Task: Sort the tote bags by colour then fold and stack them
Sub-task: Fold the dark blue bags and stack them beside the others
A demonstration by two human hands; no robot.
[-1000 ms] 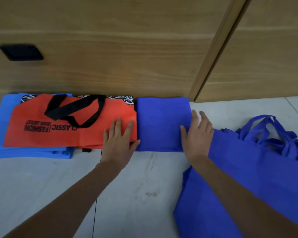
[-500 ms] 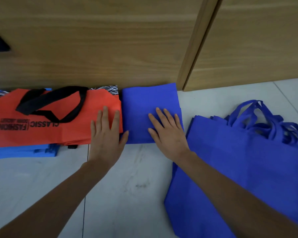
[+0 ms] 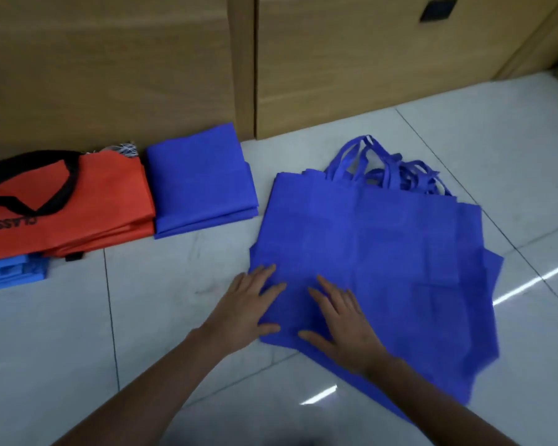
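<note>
Head view: what takes up the most room?
— A pale tiled floor, with a wooden cabinet along its far edge. On the right half of the floor lies a flat pile of dark blue bags, its blue handles bunched at the far end.
— And the other bags?
— At the far left, against the cabinet, a stack of red bags with black handles rests on light blue bags. Just beside it, to the right, sits a folded dark blue bag, apart from the pile.
— The hands?
— Both lie flat, fingers straight and spread, holding nothing. The right hand presses on the pile's near left corner. The left hand is just beside it, fingertips on the pile's edge, palm over the floor.
</note>
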